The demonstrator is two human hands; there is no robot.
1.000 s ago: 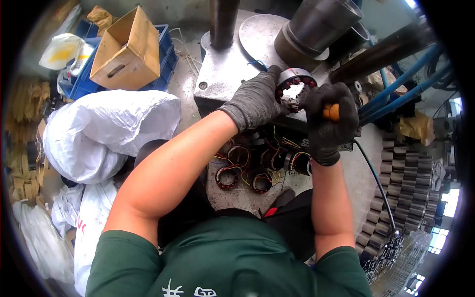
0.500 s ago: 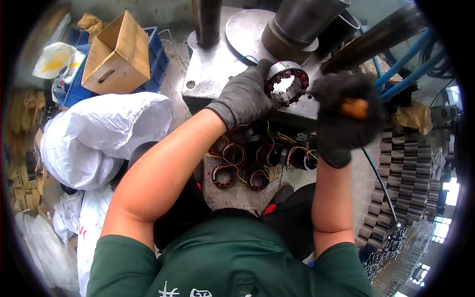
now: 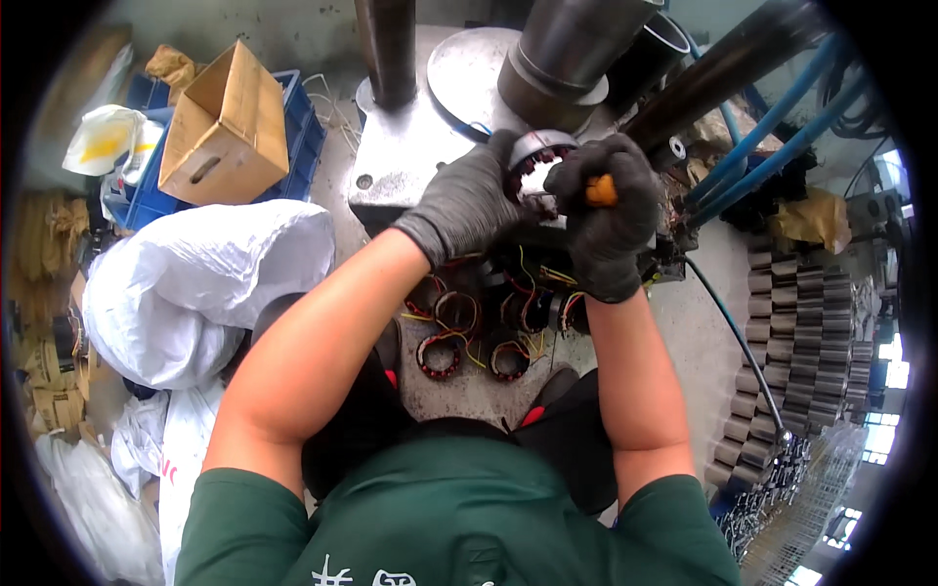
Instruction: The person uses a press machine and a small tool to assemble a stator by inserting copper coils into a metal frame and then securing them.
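Note:
In a dark grey glove, my left hand (image 3: 467, 198) is closed on the left side of a motor stator (image 3: 539, 146), a metal ring with dark red insulation around its inner edge. The stator is tilted at the front edge of the steel machine base. My right hand (image 3: 618, 220), also gloved, makes a fist around an orange-handled tool (image 3: 602, 190). That fist is close against the stator's right side and covers part of it. The tool's working end is hidden, so its kind cannot be told.
Beneath the machine base (image 3: 391, 161) lie several wired stators (image 3: 439, 356). Dark steel columns (image 3: 389, 59) rise behind it. Stacked metal cylinders (image 3: 796, 322) and blue hoses (image 3: 772, 146) are on the right. A cardboard box (image 3: 230, 137) and a white sack (image 3: 195, 283) are on the left.
My right hand has swung left with the orange-handled tool, from apart to right up against the stator. My left hand keeps its hold; the stator is now more tilted.

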